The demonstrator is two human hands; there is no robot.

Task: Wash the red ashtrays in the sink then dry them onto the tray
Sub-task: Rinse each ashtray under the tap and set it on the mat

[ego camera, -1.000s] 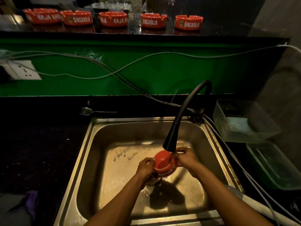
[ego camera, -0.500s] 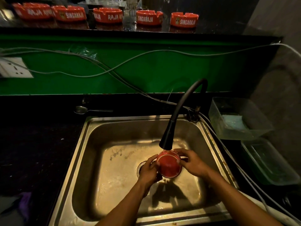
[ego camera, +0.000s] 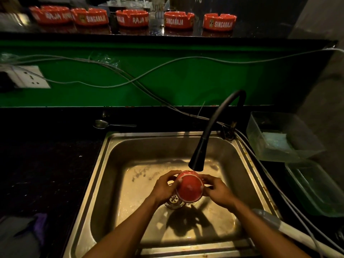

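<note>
Head view: both hands, left hand (ego camera: 163,189) and right hand (ego camera: 216,190), curl fingers round the round red ceramic ashtray (ego camera: 189,189), now turned base-up under the black faucet spout (ego camera: 197,161); probably rinsing its underside.

Held a red ashtray (ego camera: 189,189) bottom-up between left hand (ego camera: 163,189) and right hand (ego camera: 216,190), just below the black faucet (ego camera: 199,157), above the sink (ego camera: 111,164) drain. Showed five more ashtrays (ego camera: 132,18) on the shelf beyond the sink, a spoon (ego camera: 111,124) on the counter (ego camera: 46,155) behind it.
</note>
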